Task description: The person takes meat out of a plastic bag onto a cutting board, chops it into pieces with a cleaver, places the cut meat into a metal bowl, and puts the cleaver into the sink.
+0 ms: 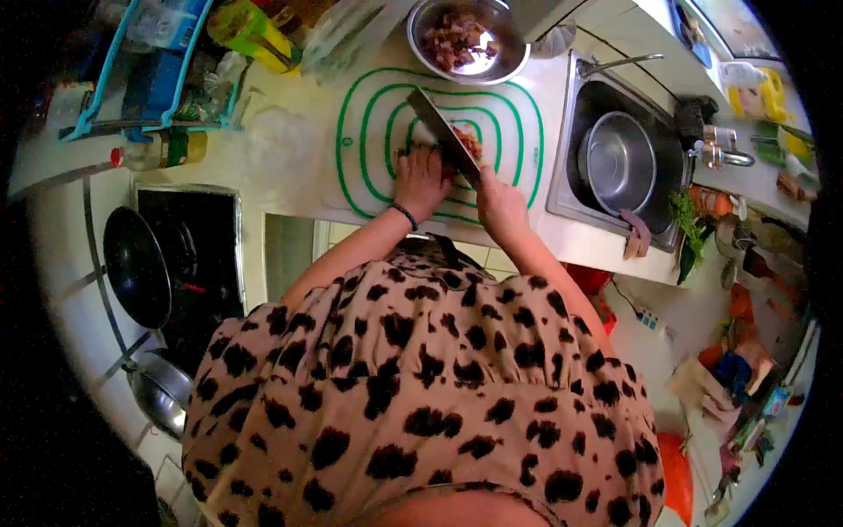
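Observation:
My right hand (503,207) is closed round the handle of a cleaver (443,132), whose broad dark blade slants up and to the left over a white cutting board (358,114) with green rings. My left hand (423,183) lies low on the board, its fingers bent beside the blade; whether they press on a piece of food is hidden. Chopped reddish meat (470,140) shows just right of the blade. Behind the board's far edge stands a steel bowl (518,63) holding diced meat (454,42).
On the right is a sink (562,180) with a metal basin (622,162) in it and leafy greens (689,228) beside it. A black wok (138,268) stands at the left by the stove. Bottles (255,35) and a blue rack (110,66) occupy the back left.

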A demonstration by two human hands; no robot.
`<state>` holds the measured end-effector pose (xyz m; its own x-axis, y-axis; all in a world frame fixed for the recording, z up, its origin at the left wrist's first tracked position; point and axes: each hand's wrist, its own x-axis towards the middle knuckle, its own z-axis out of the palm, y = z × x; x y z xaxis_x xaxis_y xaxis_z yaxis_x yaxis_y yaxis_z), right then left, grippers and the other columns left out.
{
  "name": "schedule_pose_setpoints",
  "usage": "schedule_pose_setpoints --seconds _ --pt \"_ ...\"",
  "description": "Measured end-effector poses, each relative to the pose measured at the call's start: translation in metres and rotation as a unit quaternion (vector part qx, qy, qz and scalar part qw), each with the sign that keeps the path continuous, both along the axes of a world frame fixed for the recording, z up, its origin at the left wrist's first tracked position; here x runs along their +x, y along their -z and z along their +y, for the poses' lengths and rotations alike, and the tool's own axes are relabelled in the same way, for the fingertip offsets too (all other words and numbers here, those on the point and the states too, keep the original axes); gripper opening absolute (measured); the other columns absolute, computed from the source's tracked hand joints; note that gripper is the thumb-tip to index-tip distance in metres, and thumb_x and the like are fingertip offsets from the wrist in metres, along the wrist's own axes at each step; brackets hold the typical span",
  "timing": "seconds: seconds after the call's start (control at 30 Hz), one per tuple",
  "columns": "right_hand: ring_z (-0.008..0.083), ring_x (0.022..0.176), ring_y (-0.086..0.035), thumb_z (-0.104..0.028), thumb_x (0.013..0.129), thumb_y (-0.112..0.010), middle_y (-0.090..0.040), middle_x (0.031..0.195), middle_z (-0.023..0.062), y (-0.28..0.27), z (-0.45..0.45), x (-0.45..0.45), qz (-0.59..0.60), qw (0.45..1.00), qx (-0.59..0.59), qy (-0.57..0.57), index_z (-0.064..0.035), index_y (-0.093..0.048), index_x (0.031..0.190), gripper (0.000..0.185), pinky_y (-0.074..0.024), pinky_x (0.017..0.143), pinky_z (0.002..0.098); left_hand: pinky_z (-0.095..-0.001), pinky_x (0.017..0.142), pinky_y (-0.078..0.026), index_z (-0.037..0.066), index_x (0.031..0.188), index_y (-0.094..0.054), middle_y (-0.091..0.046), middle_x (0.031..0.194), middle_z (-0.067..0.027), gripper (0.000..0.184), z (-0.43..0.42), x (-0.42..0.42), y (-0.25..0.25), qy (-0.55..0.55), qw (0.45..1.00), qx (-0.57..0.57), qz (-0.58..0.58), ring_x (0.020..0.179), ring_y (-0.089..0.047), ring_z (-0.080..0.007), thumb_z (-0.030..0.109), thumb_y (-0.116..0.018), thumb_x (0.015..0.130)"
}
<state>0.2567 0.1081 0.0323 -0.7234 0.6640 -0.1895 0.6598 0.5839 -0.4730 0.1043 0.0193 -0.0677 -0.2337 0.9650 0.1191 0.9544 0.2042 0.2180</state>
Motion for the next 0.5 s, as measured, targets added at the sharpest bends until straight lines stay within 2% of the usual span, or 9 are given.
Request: schedule_pose_setpoints --seconds 0.13,0.17,0.2,0.43,0.5 --pt "0.0438 0.066 -0.061 -0.005 0.087 -0.045 -0.061 0.07 0.0226 -0.034 -0.004 0.006 -0.033 0.999 0.011 0.038 -0.0072 -0.04 0.122 0.035 -0.0467 0.058 0.0538 -0.0548 0.102 -0.028 -0.002 0.129 -0.043 -0.044 0.132 -0.0224 0.06 -0.001 0.0 -0.003 -0.017 0.999 0.028 -0.036 0.123 -0.039 -0.0371 0.036 -0.056 0.084" --pt "0.0435 0.064 -0.061 -0.006 0.088 -0.045 -0.062 0.069 0.0217 -0.037 -0.006 0.01 -0.024 0.999 0.017 0.031 -0.0095 -0.039 0.129 0.042 -0.0471 0.057 0.0534 -0.0556 0.102 -0.028 -0.002 0.129 -0.043 -0.044 0.132 -0.0225 0.059 0.001 0.0 -0.003 -0.016 0.999 0.01 -0.042 0.125 -0.038 -0.0377 0.035 -0.056 0.084" --pt "0.0435 0.064 -0.061 -0.006 0.088 -0.045 -0.062 0.069 0.0217 -0.042 -0.008 0.012 -0.026 0.999 0.016 0.034 -0.0095 -0.039 0.129 0.042 -0.0471 0.057 0.0534 -0.0563 0.102 -0.028 -0.002 0.128 -0.043 -0.043 0.132 -0.0225 0.059 0.001 0.001 -0.002 -0.013 0.999 -0.009 -0.049 0.127 -0.037 -0.0382 0.034 -0.056 0.084" --pt "0.0435 0.063 -0.062 -0.004 0.086 -0.045 -0.062 0.07 0.0223 -0.066 -0.012 0.013 -0.057 0.998 -0.004 -0.001 -0.0022 -0.041 0.105 0.019 -0.0471 0.055 0.053 -0.0536 0.095 -0.035 -0.001 0.122 -0.046 -0.047 0.122 -0.0208 0.053 0.007 -0.003 -0.014 -0.006 0.995 -0.017 -0.102 0.119 -0.041 -0.037 0.029 -0.059 0.08" --pt "0.044 0.063 -0.061 -0.003 0.086 -0.045 -0.062 0.071 0.0226 -0.075 -0.011 0.011 -0.054 0.999 -0.005 -0.006 -0.0016 -0.04 0.101 0.016 -0.0469 0.055 0.0531 -0.0503 0.09 -0.036 0.001 0.115 -0.047 -0.048 0.113 -0.0177 0.045 0.007 -0.002 -0.015 -0.001 0.995 0.068 -0.076 0.11 -0.044 -0.0348 0.026 -0.06 0.078"
